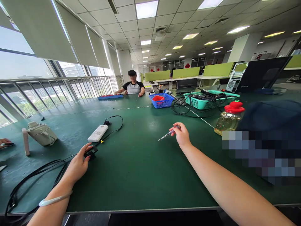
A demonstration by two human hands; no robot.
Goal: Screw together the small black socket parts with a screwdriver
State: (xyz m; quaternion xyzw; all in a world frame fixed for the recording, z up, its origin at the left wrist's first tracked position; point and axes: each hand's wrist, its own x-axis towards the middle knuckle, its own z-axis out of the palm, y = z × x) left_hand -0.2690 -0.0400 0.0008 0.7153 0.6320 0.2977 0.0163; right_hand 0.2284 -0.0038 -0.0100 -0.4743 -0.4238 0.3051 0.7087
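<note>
My right hand (181, 135) pinches a slim screwdriver (167, 135) above the green table, its thin tip pointing left and toward me. The handle is partly hidden by my fingers. On the left, my left hand (78, 163) has its thumb and fingers around a black plug-like block (91, 152) resting on the table. A black cable runs by this block, with a small yellow tag (102, 141) on it. Just beyond my left fingertips lies a white power bank-like box (97, 133), near a looped black cord (121, 121).
Coiled black cable (35, 172) lies at left, near a beige bag-like container (42, 133) and another person's hand (4, 142). A blue basket (162, 103), a green basket (201, 104) and a red-lidded jar (228, 121) stand right of centre. Someone sits across the table (145, 175).
</note>
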